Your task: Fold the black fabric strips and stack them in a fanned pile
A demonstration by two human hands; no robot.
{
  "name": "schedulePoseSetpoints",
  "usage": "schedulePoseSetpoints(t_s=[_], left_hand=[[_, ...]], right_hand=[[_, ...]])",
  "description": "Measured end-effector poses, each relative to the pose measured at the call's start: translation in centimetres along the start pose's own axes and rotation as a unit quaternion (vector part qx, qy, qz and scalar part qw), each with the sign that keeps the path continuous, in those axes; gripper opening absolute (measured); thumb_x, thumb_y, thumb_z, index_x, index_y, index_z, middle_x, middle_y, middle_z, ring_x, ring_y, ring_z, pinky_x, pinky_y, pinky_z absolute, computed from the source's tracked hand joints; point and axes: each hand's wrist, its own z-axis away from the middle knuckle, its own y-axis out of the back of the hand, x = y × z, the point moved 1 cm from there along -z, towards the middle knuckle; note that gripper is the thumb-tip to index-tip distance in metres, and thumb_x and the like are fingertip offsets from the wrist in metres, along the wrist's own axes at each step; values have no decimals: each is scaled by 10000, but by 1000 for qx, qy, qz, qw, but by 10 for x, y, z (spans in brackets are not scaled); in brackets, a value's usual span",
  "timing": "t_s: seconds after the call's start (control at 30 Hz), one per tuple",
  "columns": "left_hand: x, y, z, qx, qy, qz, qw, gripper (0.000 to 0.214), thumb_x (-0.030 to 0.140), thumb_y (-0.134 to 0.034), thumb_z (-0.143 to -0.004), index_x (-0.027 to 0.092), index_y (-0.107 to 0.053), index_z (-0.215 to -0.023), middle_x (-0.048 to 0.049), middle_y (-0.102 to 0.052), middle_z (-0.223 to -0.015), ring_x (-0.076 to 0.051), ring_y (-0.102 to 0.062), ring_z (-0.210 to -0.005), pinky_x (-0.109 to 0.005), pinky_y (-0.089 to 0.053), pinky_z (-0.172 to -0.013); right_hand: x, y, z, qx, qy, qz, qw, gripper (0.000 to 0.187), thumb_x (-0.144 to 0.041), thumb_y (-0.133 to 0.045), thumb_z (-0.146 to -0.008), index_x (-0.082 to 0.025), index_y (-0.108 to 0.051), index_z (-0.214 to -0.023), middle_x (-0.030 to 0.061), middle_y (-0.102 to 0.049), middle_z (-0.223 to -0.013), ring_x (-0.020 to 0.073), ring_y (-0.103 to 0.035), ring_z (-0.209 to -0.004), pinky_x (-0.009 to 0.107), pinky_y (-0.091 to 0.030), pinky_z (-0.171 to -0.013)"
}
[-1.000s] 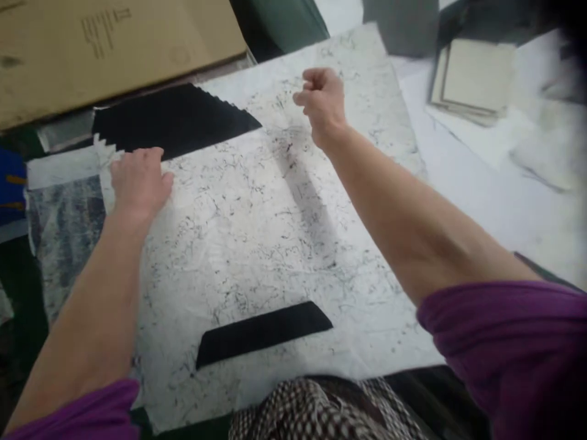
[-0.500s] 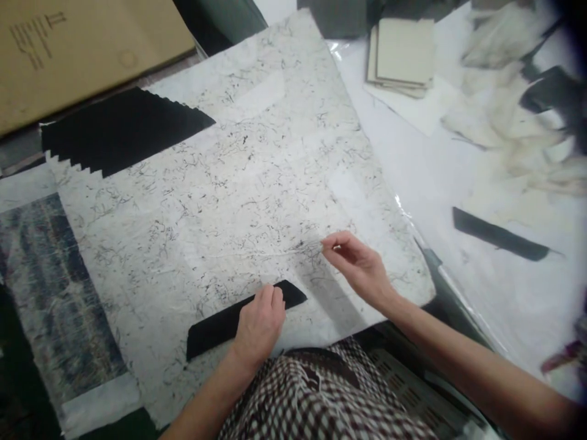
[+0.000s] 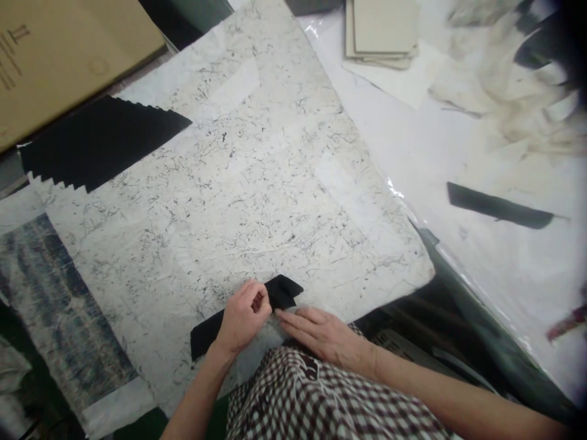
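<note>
A black fabric strip (image 3: 206, 336) lies slantwise near the front edge of a white board (image 3: 257, 201) covered in fine dark marks. My left hand (image 3: 245, 311) is over the strip's middle, its thumb and fingers pinched together on the cloth. Just right of that hand the strip is rumpled, and its right end is folded. Low and flat, my right hand (image 3: 321, 333) rests at the strip's near edge. Its fingers stretch toward my left fingertips, and any small thing under them is hidden.
A larger black cloth piece (image 3: 101, 140) with zigzag edges lies at the back left, beside a cardboard box (image 3: 77, 55). Beige square cards (image 3: 385, 27) are stacked at the back right. Another dark strip (image 3: 499, 205) and crumpled pale scraps (image 3: 504, 116) lie on the right-hand table.
My right hand has come down and left from above the board to the strip, its pinch now opened out. My left hand has shifted slightly left. The strip's right part has become rumpled.
</note>
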Motion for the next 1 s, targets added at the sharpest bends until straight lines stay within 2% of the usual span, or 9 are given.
schedulePoseSetpoints(t_s=[0.07, 0.17, 0.27, 0.37, 0.47, 0.7, 0.8, 0.9, 1.0], left_hand=[[-2, 1, -1, -7, 6, 15, 1000, 124, 111, -506, -873, 201, -532, -791, 12, -525, -790, -112, -516, -695, -238, -437, -669], [-4, 2, -2, -12, 24, 45, 999, 121, 137, -515, -873, 199, -541, -773, 9, -532, -783, -112, -518, -685, -237, -434, -650], [-10, 5, -4, -20, 68, 122, 990, 106, 190, -544, -877, 195, -558, -772, 9, -554, -748, -112, -535, -654, -229, -437, -616], [-20, 11, -3, -43, 128, 249, 959, 77, 229, -588, -869, 189, -578, -803, 19, -577, -673, -115, -560, -603, -227, -450, -587], [-31, 17, -1, -42, 154, 359, 920, 69, 226, -627, -846, 181, -591, -808, 26, -587, -614, -116, -559, -562, -223, -451, -558], [-49, 24, 8, 47, 170, 459, 871, 68, 236, -653, -811, 183, -618, -786, 37, -576, -641, -81, -505, -538, -194, -403, -516], [-51, 33, 14, 101, 174, 497, 844, 172, 327, -659, -829, 193, -693, -931, -22, -686, -904, -122, -621, -761, -221, -493, -673], [-55, 41, 23, 120, 179, 580, 785, 367, 434, -613, -876, 167, -716, -1107, -116, -643, -1288, -236, -608, -1146, -319, -498, -948], [-63, 48, 33, 114, 171, 654, 728, 427, 503, -606, -870, 170, -723, -1110, -132, -619, -1344, -297, -552, -1263, -433, -394, -1119]], right_hand=[[0, -7, -1, -9, -31, 24, 999, 473, -155, -411, -994, -78, -434, -1460, 153, -456, -1515, 246, -534, -1129, 379, -534, -889], [0, -11, 0, -14, -65, 44, 997, 474, -133, -408, -982, -92, -447, -1452, 139, -516, -1465, 240, -549, -1017, 362, -541, -830], [-1, -14, 3, -24, -85, 51, 995, 469, -128, -432, -968, -89, -464, -1434, 138, -554, -1422, 243, -539, -976, 369, -543, -808], [-2, -18, 4, -37, -99, 68, 992, 513, -108, -459, -938, -90, -445, -1450, 135, -498, -1481, 238, -527, -944, 370, -548, -775], [-5, -19, 2, -42, -103, 106, 988, 519, -77, -463, -910, -94, -477, -1428, 120, -441, -1534, 232, -517, -893, 370, -554, -740], [-8, -15, -6, -55, -91, 164, 981, 527, -43, -473, -863, -64, -524, -1387, 123, -407, -1558, 233, -522, -868, 359, -573, -715], [-8, -16, -7, -50, -89, 175, 979, 528, -37, -455, -856, -82, -539, -1375, 114, -414, -1555, 228, -533, -876, 349, -580, -723], [-9, -18, -8, -49, -84, 183, 978, 517, -41, -438, -858, -95, -551, -1359, 113, -428, -1546, 220, -545, -870, 340, -585, -713], [-10, -17, -10, -50, -73, 191, 977, 484, -54, -446, -859, -84, -571, -1325, 138, -465, -1514, 229, -564, -872, 350, -590, -690]])
